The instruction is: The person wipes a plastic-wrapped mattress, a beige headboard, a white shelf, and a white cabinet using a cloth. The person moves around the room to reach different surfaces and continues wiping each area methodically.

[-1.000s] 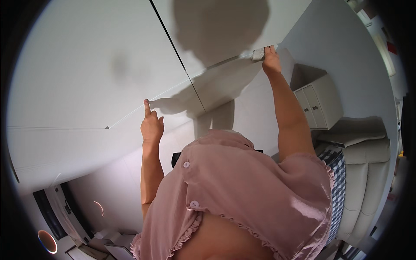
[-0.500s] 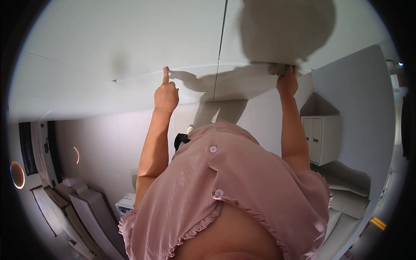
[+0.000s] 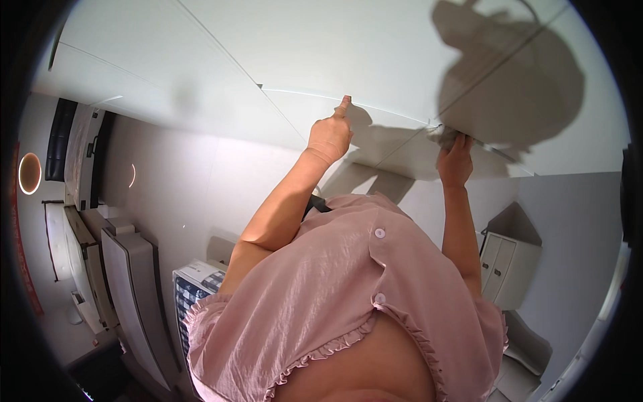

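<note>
I have the right hand's fingers closed on a pale cloth, bunched just left of their tips along the white panel's edge. The left hand's index reaches that edge; its grip, and what's done or left, I can't tell.

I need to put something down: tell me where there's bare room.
The floor is bare between the white panels, left forearm and long pale furniture. Between left hand and pale cloth, the panel edge offers a bare strip. Crowded: at the right hand, which holds the cloth, and around the small cabinet.
</note>
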Motion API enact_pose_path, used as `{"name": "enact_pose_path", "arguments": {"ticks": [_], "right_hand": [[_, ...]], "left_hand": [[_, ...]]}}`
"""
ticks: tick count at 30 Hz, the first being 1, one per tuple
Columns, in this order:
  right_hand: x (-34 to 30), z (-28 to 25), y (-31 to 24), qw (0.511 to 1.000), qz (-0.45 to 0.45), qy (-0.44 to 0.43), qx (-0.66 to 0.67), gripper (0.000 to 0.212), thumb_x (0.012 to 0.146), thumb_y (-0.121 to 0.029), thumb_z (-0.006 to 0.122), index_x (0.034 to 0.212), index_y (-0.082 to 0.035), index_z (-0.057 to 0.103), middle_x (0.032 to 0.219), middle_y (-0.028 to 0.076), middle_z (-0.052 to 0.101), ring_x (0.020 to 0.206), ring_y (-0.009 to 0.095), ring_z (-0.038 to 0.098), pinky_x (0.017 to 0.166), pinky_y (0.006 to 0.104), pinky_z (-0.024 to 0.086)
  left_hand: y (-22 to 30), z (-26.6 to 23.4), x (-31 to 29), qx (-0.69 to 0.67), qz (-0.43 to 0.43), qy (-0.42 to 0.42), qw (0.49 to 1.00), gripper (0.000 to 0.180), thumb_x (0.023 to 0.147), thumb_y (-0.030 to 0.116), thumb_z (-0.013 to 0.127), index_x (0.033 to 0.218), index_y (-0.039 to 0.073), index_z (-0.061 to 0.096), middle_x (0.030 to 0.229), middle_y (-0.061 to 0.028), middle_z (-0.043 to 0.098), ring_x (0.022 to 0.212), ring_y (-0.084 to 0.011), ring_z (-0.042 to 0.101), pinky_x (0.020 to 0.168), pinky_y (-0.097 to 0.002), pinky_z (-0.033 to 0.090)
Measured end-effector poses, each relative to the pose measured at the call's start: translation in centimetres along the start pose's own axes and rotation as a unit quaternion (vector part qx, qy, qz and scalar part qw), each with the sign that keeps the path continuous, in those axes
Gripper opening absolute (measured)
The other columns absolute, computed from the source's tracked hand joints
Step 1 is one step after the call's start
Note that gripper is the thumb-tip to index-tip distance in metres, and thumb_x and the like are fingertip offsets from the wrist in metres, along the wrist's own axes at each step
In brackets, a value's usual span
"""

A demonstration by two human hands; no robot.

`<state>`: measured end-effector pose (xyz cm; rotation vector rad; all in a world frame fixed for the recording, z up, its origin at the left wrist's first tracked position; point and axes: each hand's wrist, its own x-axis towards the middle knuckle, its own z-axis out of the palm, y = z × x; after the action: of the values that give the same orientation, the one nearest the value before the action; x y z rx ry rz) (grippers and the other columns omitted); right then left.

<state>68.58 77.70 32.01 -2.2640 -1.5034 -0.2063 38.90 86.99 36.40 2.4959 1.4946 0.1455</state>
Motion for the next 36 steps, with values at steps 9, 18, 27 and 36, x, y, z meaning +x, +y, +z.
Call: {"name": "enact_pose_path", "arguments": {"ticks": [9, 18, 27, 36], "right_hand": [[-0.4, 2.2, -9.2, 0.999, -0.039, 0.007, 0.012, 0.046, 0.079, -0.007, 0.061, 0.122, -0.002, 0.044, 0.127, 0.023, 0.047, 0.089, 0.041, 0.065, 0.07, 0.0473, 0.058], [-1.1, 3.9, -16.0, 0.998, -0.041, -0.037, -0.003, 0.059, 0.079, -0.008, 0.06, 0.134, -0.001, 0.041, 0.136, 0.026, 0.044, 0.088, 0.04, 0.065, 0.07, 0.0484, 0.057], [-1.5, 7.3, -26.4, 0.984, -0.057, -0.103, 0.134, 0.061, 0.08, -0.01, 0.057, 0.138, -0.005, 0.039, 0.127, 0.024, 0.054, 0.087, 0.043, 0.064, 0.074, 0.0521, 0.054], [-1.6, 13.0, -36.3, 0.977, -0.206, 0.006, 0.059, 0.048, 0.083, -0.014, 0.058, 0.129, 0.0, 0.049, 0.112, 0.025, 0.055, 0.073, 0.032, 0.066, 0.073, 0.0406, 0.053]], "left_hand": [[-8.0, -1.0, -0.7, 0.002, -0.023, 0.028, 0.999, 0.022, 0.079, 0.019, 0.075, 0.082, 0.001, 0.062, 0.15, -0.0152, 0.04, 0.079, -0.03, 0.07, 0.068, -0.0391, 0.057], [-13.8, -2.1, -1.9, -0.032, -0.023, 0.082, 0.996, 0.023, 0.078, 0.017, 0.076, 0.083, 0.001, 0.061, 0.149, -0.0162, 0.042, 0.075, -0.0315, 0.069, 0.064, -0.0403, 0.057], [-17.4, -3.4, -3.6, -0.041, -0.012, 0.068, 0.997, 0.027, 0.077, 0.013, 0.076, 0.097, 0.0, 0.064, 0.145, -0.0191, 0.045, 0.09, -0.0329, 0.068, 0.073, -0.0406, 0.057], [-19.1, -2.6, -4.3, -0.092, 0.017, 0.081, 0.992, 0.039, 0.08, 0.009, 0.072, 0.116, -0.002, 0.062, 0.143, -0.0279, 0.043, 0.109, -0.0413, 0.061, 0.087, -0.0437, 0.054]]}}
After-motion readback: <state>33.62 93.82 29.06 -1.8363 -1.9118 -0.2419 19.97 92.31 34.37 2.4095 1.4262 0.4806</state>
